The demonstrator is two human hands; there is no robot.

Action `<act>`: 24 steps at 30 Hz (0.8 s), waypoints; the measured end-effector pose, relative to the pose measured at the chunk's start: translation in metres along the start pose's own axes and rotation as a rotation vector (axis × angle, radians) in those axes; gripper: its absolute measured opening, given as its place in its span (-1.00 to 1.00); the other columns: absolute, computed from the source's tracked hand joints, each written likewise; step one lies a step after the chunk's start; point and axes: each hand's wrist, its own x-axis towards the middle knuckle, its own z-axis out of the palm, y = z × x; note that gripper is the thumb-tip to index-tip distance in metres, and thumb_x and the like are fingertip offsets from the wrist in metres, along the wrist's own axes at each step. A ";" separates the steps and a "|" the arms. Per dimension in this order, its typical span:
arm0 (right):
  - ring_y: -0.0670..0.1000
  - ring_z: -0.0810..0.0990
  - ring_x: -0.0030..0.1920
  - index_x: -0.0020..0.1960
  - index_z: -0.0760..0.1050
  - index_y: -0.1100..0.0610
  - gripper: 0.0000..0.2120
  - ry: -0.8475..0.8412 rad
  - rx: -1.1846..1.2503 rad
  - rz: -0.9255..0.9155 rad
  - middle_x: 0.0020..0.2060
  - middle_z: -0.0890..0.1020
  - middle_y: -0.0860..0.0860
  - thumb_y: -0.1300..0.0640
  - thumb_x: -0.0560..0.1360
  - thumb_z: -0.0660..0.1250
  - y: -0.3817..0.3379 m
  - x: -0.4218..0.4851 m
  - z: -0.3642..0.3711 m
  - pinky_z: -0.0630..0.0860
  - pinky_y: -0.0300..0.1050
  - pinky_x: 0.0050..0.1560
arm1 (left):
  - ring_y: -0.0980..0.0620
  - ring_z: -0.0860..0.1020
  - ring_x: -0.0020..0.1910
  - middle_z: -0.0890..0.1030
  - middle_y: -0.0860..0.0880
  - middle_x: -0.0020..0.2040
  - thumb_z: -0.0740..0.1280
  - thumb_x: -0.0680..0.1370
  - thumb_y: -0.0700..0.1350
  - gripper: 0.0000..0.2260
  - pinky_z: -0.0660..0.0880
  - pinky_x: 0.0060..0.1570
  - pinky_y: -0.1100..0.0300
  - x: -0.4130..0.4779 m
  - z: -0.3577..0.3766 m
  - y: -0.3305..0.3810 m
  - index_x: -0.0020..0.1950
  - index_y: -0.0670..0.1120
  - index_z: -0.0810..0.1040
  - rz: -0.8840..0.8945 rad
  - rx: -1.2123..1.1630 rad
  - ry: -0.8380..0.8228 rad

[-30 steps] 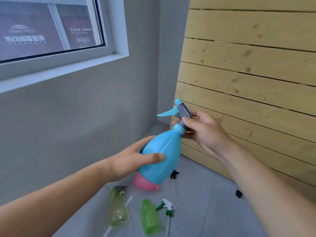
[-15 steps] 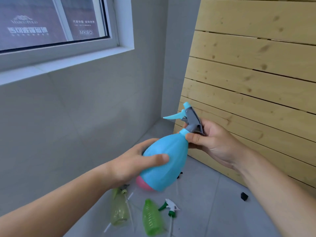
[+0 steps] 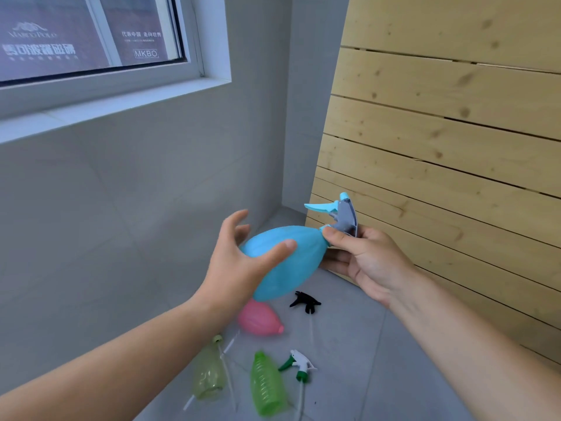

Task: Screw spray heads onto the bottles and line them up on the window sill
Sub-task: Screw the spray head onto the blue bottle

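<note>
The blue bottle [image 3: 294,268] hangs in the air between your two hands, tilted so that its neck points up and to the right and its base points down toward the floor [image 3: 394,375]. A grey spray head [image 3: 346,217] with a blue trigger sits on the neck.

Your right hand [image 3: 370,262] grips that spray head at its base, with the thumb [image 3: 334,240] curled over the collar and the fingers wrapped behind the grey part. Your left hand [image 3: 236,268] is spread wide, fingers straight and apart. Its thumb [image 3: 282,247] lies against the bottle's side, and whether the other fingers touch the bottle cannot be told.

Below your left hand, a pink bottle [image 3: 261,319] lies on its side on the floor, with no head on it. Just beside it, under the blue bottle's base, lies a black spray head [image 3: 305,302]. Nearer to you, below your left wrist, a pale yellow clear bottle [image 3: 209,378] and a green bottle [image 3: 267,384] lie side by side. A white and green spray head [image 3: 299,364] lies just right of the green one.

A slatted wooden panel [image 3: 440,147] leans just behind your right hand. The white window sill [image 3: 121,103] runs well above and to the left of your left hand.
</note>
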 end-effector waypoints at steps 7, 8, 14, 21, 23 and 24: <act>0.15 0.69 0.07 0.12 0.56 0.37 -0.76 0.039 -0.021 -0.060 0.05 0.69 0.24 0.35 0.47 0.41 0.005 0.003 0.000 0.66 0.01 0.06 | -0.23 0.64 0.16 0.66 -0.14 0.18 0.33 0.50 0.37 -0.50 0.58 0.07 -0.34 -0.002 0.004 0.003 0.23 0.03 0.61 -0.737 -0.406 -0.198; 0.15 0.68 0.10 0.14 0.55 0.39 -0.74 0.032 -0.023 -0.066 0.07 0.69 0.24 0.36 0.47 0.41 0.003 0.003 -0.002 0.64 0.03 0.11 | -0.28 0.63 0.17 0.65 -0.20 0.21 0.30 0.55 0.32 -0.53 0.62 0.03 -0.33 -0.002 0.003 0.001 0.25 0.01 0.61 -0.775 -0.453 -0.230; 0.11 0.71 0.01 0.06 0.58 0.26 -0.86 0.028 0.032 -0.029 -0.02 0.72 0.15 0.31 0.50 0.38 -0.006 0.004 -0.013 0.63 0.04 0.12 | -0.13 0.75 0.01 0.60 -0.16 0.32 0.64 0.30 0.00 -0.27 0.70 -0.05 -0.09 0.000 0.000 -0.005 0.40 0.00 0.43 -0.475 -0.358 -0.323; 0.09 0.70 -0.10 0.13 0.58 0.21 -0.81 0.021 -0.023 -0.030 -0.08 0.71 0.10 0.25 0.52 0.36 -0.010 0.003 -0.020 0.60 0.00 -0.02 | -0.17 0.74 0.08 0.66 -0.19 0.31 0.59 0.36 0.17 -0.36 0.67 0.05 -0.13 0.003 0.003 -0.007 0.39 0.01 0.58 -0.513 -0.336 -0.491; 0.10 0.70 -0.06 0.16 0.57 0.23 -0.78 0.003 -0.046 -0.033 -0.02 0.72 0.14 0.25 0.52 0.37 -0.008 0.002 -0.019 0.60 0.00 -0.02 | -0.21 0.73 0.12 0.69 -0.22 0.27 0.57 0.40 0.14 -0.42 0.64 0.15 -0.19 0.004 0.001 -0.011 0.35 -0.06 0.61 -0.503 -0.279 -0.508; 0.10 0.70 -0.04 0.17 0.57 0.25 -0.77 -0.001 -0.064 -0.033 -0.01 0.72 0.16 0.25 0.52 0.37 -0.006 0.002 -0.017 0.60 0.00 -0.01 | -0.21 0.72 0.15 0.70 -0.19 0.25 0.60 0.37 0.11 -0.40 0.62 0.20 -0.22 0.003 0.002 -0.011 0.35 -0.07 0.60 -0.451 -0.206 -0.514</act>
